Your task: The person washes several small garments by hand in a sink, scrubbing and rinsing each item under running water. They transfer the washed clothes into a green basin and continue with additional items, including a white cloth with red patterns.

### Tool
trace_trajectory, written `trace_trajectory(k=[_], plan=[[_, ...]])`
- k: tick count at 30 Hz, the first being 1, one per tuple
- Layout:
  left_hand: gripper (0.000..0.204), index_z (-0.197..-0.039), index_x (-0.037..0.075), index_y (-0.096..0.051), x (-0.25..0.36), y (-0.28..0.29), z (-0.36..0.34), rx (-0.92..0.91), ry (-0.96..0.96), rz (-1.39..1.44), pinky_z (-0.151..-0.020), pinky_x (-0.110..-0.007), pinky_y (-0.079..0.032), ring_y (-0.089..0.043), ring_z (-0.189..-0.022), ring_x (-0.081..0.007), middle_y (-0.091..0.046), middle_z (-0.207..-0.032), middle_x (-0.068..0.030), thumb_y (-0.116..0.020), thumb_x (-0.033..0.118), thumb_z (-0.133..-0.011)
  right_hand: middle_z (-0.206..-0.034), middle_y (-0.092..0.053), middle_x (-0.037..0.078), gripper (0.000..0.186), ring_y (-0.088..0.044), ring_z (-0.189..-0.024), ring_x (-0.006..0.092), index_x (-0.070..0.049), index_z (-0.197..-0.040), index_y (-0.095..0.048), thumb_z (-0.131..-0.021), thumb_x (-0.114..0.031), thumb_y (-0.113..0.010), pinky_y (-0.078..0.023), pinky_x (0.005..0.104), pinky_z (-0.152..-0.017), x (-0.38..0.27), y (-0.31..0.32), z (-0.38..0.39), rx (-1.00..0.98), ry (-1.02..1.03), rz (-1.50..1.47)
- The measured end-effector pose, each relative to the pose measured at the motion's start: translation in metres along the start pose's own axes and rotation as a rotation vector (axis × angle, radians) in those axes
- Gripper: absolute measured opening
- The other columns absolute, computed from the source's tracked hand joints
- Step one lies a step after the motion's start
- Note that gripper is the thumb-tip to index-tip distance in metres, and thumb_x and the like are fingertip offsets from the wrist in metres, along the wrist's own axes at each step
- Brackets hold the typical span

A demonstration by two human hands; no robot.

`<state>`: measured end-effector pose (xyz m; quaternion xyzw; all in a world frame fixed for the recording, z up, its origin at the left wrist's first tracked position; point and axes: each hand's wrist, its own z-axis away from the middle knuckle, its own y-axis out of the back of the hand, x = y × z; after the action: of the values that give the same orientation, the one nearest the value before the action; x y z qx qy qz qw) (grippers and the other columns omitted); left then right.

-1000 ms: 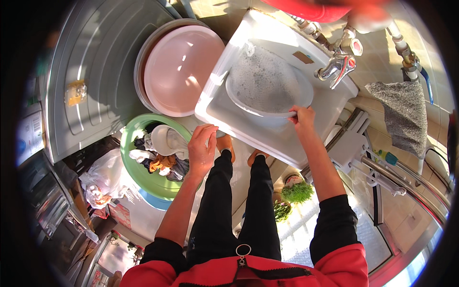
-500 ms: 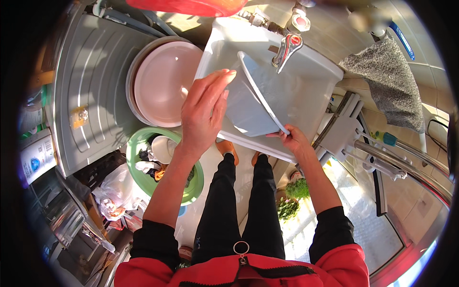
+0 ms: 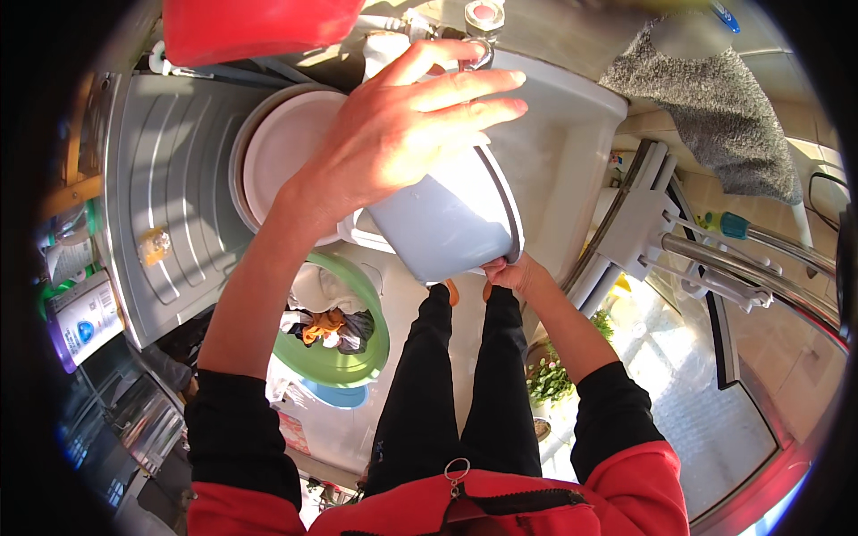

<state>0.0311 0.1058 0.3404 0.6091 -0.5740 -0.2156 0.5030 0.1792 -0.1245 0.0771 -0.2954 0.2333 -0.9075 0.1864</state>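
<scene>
My left hand [image 3: 402,134] is open, fingers spread over the tap [image 3: 484,16]; whether a fingertip touches it I cannot tell. With my right hand [image 3: 508,272] I grip the lower right rim of a light blue-grey basin [image 3: 442,228], tilted on its side at the front of the white sink [image 3: 563,134]. The basin's inside is mostly turned away, and my left hand hides part of its upper side. Left of it sit stacked pale pink basins [image 3: 277,152], and below is a green tub [image 3: 362,362] holding clothes.
A grey ribbed machine top [image 3: 179,214] stands at the left, with bottles [image 3: 80,317] beside it and a red container [image 3: 259,27] above. A grey cloth [image 3: 697,125] and steel poles [image 3: 742,277] are at the right. Plants [image 3: 554,380] stand on the floor.
The basin, earlier flat with suds in the sink, has tipped up and moved toward me, held by my right hand. My left hand has risen toward the tap, fingers spreading.
</scene>
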Motion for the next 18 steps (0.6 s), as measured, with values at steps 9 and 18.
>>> trace_trajectory(k=[9,18], plan=[[0.041,-0.114,0.012,-0.070,-0.021,-0.003,0.009,-0.090,0.007,0.098,-0.089,-0.033,-0.053,-0.051,-0.121,-0.0209,-0.064,-0.124,0.0018,-0.070,0.009,-0.073,-0.076,-0.058,0.008,0.017,-0.058,-0.060,0.0176,0.001,-0.091,-0.054,-0.076,0.001,-0.061,-0.045,0.0281,-0.043,-0.005,-0.014,0.047,0.345,0.782,0.631],[0.029,-0.086,0.010,-0.066,-0.017,-0.026,-0.026,0.059,-0.328,-0.447,-0.072,-0.032,-0.049,-0.054,-0.090,-0.0182,-0.060,-0.086,0.0027,-0.075,0.032,-0.069,-0.086,-0.062,0.011,0.031,-0.060,-0.063,0.0178,0.003,-0.105,-0.054,-0.075,0.001,-0.062,-0.047,0.0273,-0.045,0.010,-0.031,0.050,0.380,0.869,0.698]])
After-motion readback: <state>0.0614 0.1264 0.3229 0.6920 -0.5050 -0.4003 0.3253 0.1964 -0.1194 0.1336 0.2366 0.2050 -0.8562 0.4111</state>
